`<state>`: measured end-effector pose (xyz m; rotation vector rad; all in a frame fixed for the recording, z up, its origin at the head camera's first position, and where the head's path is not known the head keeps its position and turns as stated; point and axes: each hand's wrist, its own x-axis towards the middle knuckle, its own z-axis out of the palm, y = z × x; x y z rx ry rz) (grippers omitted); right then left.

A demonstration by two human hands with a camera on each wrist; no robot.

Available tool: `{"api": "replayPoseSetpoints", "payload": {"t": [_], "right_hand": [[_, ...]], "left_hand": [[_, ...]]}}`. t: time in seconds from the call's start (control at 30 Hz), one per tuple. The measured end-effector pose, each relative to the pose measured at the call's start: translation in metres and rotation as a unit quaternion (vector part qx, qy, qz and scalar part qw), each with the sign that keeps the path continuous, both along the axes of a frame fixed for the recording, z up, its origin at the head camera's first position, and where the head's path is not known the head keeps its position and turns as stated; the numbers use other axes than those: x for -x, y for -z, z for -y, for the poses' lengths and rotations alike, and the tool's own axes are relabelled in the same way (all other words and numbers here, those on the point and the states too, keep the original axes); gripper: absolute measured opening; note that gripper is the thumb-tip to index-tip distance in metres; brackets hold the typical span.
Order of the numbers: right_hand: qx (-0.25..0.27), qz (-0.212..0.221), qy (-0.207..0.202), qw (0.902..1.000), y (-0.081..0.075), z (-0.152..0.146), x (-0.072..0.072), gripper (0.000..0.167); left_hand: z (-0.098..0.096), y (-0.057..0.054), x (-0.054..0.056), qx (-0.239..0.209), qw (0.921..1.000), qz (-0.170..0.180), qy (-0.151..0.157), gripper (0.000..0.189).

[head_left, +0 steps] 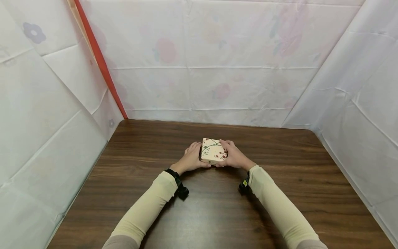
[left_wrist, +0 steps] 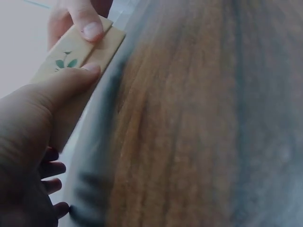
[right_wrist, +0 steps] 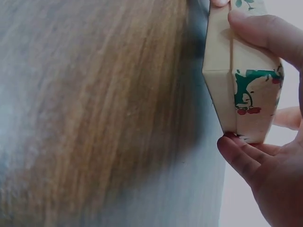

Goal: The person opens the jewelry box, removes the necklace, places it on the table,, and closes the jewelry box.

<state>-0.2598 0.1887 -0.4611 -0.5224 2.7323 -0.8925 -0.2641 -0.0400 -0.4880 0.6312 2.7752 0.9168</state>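
A small cream lidded box [head_left: 214, 150] with green branches and red blossoms sits between both hands near the middle of the table. My left hand [head_left: 190, 158] holds its left side, the thumb along the near face. From the right, my right hand [head_left: 236, 157] grips it, thumb at the near face and fingers reaching round to the back. In the left wrist view both thumbs press the box's near side [left_wrist: 49, 64], close to the lid seam. The right wrist view shows the box's side [right_wrist: 258, 101], with a line between lid and base; right fingertips touch its far corner.
The dark wood-grain table [head_left: 199, 214] has light printed curtains [head_left: 199, 86] hanging behind it and on both sides. A red strip [head_left: 99, 58] runs down the back left corner. Each wrist carries a black strapped camera [head_left: 182, 192].
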Motion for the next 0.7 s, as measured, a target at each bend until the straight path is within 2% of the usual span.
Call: {"api": "replayPoseSetpoints", "payload": {"t": [0.13, 0.27, 0.43, 0.7], "right_hand": [[0.008, -0.009, -0.003, 0.9999, -0.003, 0.000, 0.000, 0.111], [0.014, -0.011, -0.011, 0.9998, -0.006, -0.002, -0.002, 0.110], [0.010, -0.016, -0.024, 0.9995, -0.003, -0.005, -0.002, 0.108], [0.027, -0.028, -0.042, 0.9984, -0.002, -0.006, -0.002, 0.110]], "left_hand": [[0.001, 0.000, -0.001, -0.026, 0.9996, -0.004, -0.011, 0.105], [0.003, 0.001, 0.001, -0.029, 0.9995, 0.002, -0.010, 0.105], [0.007, 0.002, 0.002, -0.019, 0.9997, 0.009, 0.009, 0.108], [0.014, 0.003, 0.004, -0.031, 0.9987, 0.026, 0.033, 0.119]]}}
